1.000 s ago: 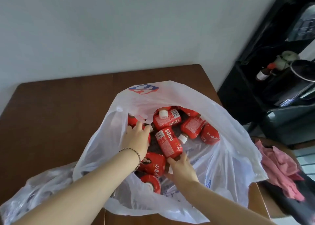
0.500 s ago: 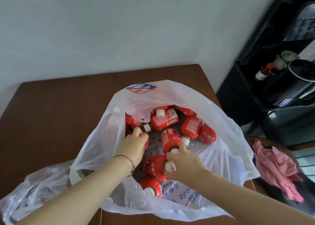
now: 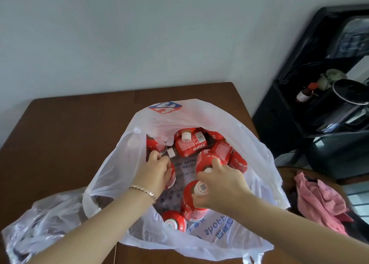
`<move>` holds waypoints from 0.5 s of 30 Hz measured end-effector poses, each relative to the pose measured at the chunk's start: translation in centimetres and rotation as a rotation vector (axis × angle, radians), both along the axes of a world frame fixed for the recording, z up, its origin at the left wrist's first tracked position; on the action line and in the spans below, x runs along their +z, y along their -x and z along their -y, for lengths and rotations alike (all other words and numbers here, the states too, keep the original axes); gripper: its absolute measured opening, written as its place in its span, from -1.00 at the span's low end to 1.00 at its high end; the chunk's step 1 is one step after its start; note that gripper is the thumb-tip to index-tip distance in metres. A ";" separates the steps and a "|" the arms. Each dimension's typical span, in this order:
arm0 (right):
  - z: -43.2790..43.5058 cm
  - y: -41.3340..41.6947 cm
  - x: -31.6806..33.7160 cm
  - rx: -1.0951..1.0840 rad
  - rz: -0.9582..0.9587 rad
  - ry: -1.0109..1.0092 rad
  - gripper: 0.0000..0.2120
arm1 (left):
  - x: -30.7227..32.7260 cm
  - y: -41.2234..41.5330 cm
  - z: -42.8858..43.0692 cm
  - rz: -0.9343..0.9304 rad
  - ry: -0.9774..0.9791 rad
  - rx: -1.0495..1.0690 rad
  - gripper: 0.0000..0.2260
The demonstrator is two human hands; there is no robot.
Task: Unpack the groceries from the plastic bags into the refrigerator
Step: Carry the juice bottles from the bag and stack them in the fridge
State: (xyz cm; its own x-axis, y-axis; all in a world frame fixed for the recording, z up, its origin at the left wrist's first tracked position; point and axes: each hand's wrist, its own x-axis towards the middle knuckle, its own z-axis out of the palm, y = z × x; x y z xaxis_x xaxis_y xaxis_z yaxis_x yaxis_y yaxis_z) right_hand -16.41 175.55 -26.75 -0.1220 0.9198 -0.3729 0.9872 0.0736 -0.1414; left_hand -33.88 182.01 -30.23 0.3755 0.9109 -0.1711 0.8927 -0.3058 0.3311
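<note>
A white plastic bag [image 3: 259, 149] is spread open in the middle of the frame on a brown wooden table [image 3: 69, 135]. At least eight red juice bottles [image 3: 189, 145] with white caps are heaped in it, most lying on their sides.

Both hands are placed inside the bag's mouth. The left hand [image 3: 157, 171], with a bracelet [image 3: 142, 190] at the wrist, is curled downward over a half-hidden bottle [image 3: 172, 176] at the centre left. Only a strip of red is shown beside the knuckles, so how firmly it is gripped cannot be told. The right hand [image 3: 221, 185] is wrapped round the neck of an upright bottle [image 3: 192, 205], whose cap is exposed at the thumb side. Its fingertips are hooked over the neck of a tilted bottle [image 3: 207, 157] just above.

The unpacking of this bag is judged to be barely begun. No bottle is lifted clear of the rim, and the rest are untouched.

A crumpled clear bag [image 3: 40, 223] is seen at the lower left; its contents cannot be made out. No refrigerator can be identified. A black shelf unit [image 3: 289, 107] is seen at the upper right, and a pink cloth [image 3: 323, 201] at the right edge. The lifting, carrying and shelving are all judged to remain.
</note>
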 end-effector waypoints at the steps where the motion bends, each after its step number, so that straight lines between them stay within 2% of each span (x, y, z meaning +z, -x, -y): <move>1: 0.3 -0.3 0.9 0.003 -0.004 -0.015 -0.53 | 0.9 0.1 0.6 0.030 -0.024 0.004 -0.87; 6: 2.5 -1.0 5.8 0.030 -0.064 -0.132 -0.50 | 6.0 1.7 3.5 0.176 -0.153 -0.001 -0.87; 11: 5.3 0.6 9.6 -0.036 -0.127 -0.264 -0.50 | 9.9 2.9 4.5 0.227 -0.192 -0.122 -0.87; 15: 8.2 3.1 11.3 -0.172 -0.091 -0.318 -0.64 | 11.1 4.0 4.8 0.255 -0.207 -0.279 -0.86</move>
